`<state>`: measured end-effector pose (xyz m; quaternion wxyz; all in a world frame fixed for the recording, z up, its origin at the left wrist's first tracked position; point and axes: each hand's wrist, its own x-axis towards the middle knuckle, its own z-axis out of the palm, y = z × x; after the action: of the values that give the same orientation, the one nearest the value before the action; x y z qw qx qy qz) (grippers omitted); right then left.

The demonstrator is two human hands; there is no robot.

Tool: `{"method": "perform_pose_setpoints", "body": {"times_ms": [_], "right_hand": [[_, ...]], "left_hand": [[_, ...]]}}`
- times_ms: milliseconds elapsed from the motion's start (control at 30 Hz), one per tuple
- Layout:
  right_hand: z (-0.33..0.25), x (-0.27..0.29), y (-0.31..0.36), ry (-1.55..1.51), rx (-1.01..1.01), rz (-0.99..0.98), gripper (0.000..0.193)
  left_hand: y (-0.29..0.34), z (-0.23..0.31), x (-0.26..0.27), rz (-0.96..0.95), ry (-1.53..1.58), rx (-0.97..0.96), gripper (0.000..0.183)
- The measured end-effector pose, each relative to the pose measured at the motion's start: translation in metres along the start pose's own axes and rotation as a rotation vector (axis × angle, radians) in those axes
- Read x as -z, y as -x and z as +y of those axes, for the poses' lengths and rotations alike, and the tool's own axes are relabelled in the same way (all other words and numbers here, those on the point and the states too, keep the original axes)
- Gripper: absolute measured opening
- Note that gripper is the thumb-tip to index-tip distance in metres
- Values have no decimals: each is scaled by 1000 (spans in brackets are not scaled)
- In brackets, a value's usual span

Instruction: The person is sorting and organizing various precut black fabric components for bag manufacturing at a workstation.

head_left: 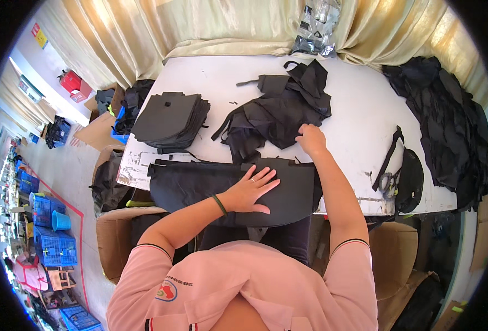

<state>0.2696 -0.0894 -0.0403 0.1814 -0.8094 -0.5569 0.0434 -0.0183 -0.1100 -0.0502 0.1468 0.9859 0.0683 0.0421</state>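
Observation:
My left hand [251, 191] lies flat with fingers spread on a stiff black panel [291, 190] with a rounded lower edge. Under that panel is a wider piece of black fabric [191, 185], stretched along the table's near edge and hanging partly over it. Farther off, my right hand [312, 139] has its fingers curled together at the right edge of a loose heap of black fabric pieces [277, 110] with straps. Whatever its fingertips may hold is hidden. To the left stands a neat stack of black panels [169, 118], the top one with a small square hole.
On the white table [360, 138], a black pouch [410, 179] with a strap lies beside scissors [388, 185] at right. A large black fabric pile [448, 127] covers the right end. Cardboard boxes [117, 243] stand below; a curtain [227, 25] hangs behind.

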Motion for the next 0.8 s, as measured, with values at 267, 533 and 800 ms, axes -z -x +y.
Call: {"method": "perform_pose_setpoints", "body": {"times_ms": [267,533,800], "right_hand": [[-86,97,-7,-357,526,195,19],[-153,143,7,-923,664,-107,27],[-111,78,18,-951,305,-227,29]], "left_hand": [[-12,-19,68,649,378,109,92],[-37,-46,171,1048,509,241,28],[6,-39,186,1024,754,302,25]]}}
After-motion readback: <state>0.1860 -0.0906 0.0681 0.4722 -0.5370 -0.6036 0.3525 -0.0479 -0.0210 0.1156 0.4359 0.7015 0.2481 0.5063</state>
